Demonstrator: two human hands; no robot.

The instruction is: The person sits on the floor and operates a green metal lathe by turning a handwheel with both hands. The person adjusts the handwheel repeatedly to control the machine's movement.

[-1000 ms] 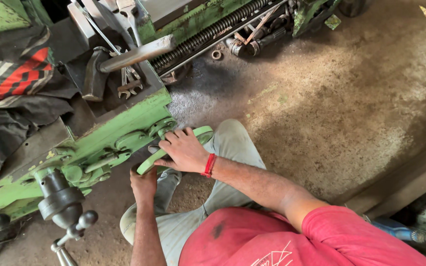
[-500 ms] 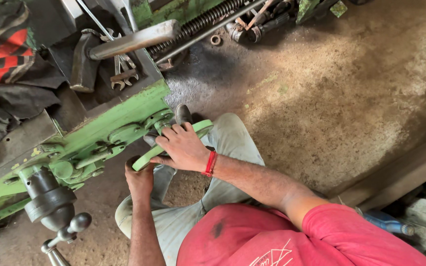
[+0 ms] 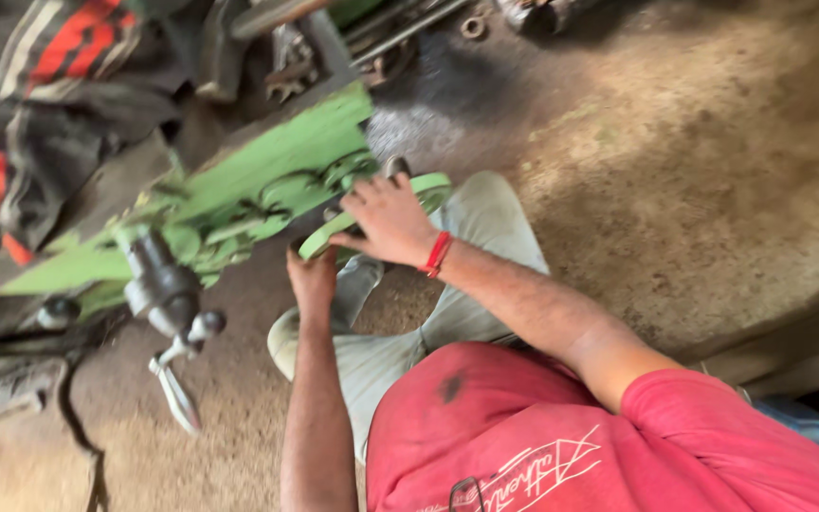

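- Head view, looking down: a person in a red shirt (image 3: 542, 436) and pale trousers (image 3: 485, 237) crouches on a dusty workshop floor (image 3: 675, 171) beside a green machine body (image 3: 267, 180) that runs slantwise across the left of the picture.
- Right hand (image 3: 389, 220), a red thread band (image 3: 437, 254) at its wrist, lies on top of a flat, curved green plate (image 3: 428, 186) at the lower edge of the machine; its fingers are spread and curled over the plate, pressing or gripping it against the casting.
- Left hand (image 3: 312, 281) reaches up from below and meets the near end of the same green plate, just under the right hand; whether its fingers close round the plate cannot be told, as the frame is blurred by motion.
- Plate sits just beside the person's raised knee, touching the machine, between the two hands.
- To the left, a dark metal lever hub (image 3: 158, 284) with a ball-ended handle (image 3: 203, 327) hangs off the green casting.
- Upper left holds a heap of dark cloth with red and white stripes (image 3: 49, 57); along the top edge lie grey steel parts and spanners (image 3: 286, 66), soft in focus.
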